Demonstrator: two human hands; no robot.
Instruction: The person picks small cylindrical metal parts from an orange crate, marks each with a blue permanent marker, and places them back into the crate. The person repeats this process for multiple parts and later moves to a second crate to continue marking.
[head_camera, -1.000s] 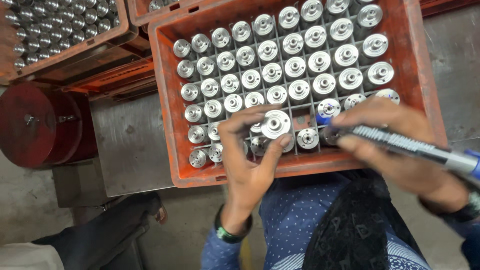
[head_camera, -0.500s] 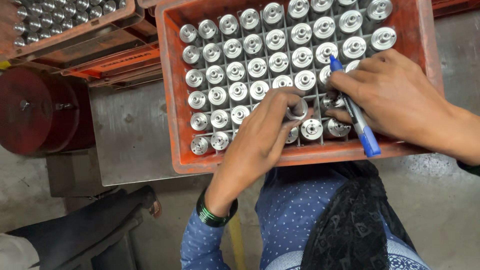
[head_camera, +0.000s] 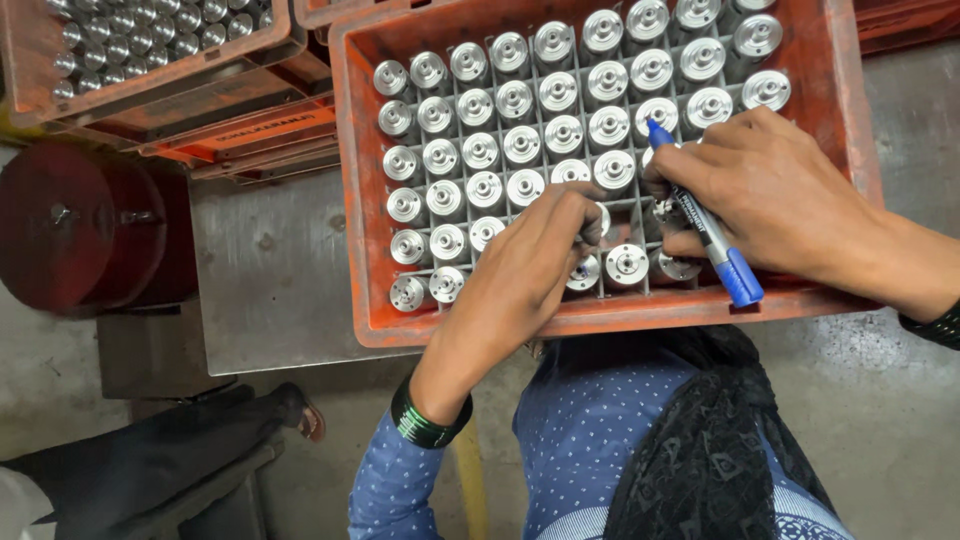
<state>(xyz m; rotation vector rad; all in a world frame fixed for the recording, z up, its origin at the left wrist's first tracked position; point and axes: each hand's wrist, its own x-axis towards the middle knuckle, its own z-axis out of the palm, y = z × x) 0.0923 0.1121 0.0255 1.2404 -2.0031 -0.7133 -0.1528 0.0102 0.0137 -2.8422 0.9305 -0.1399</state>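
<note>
The orange crate is sitting on the grey table, packed tight with metal cylinders, leaving little room. The right hand is gripping a blue marker; the left hand is pinching one cylinder near the front wall.

Below me lies a grey concrete floor, speckled and worn. A scuffed grey metal surface sits to my left, beside a dark red round drum. Stacked orange crates rest behind it. Light is soft and even.
</note>
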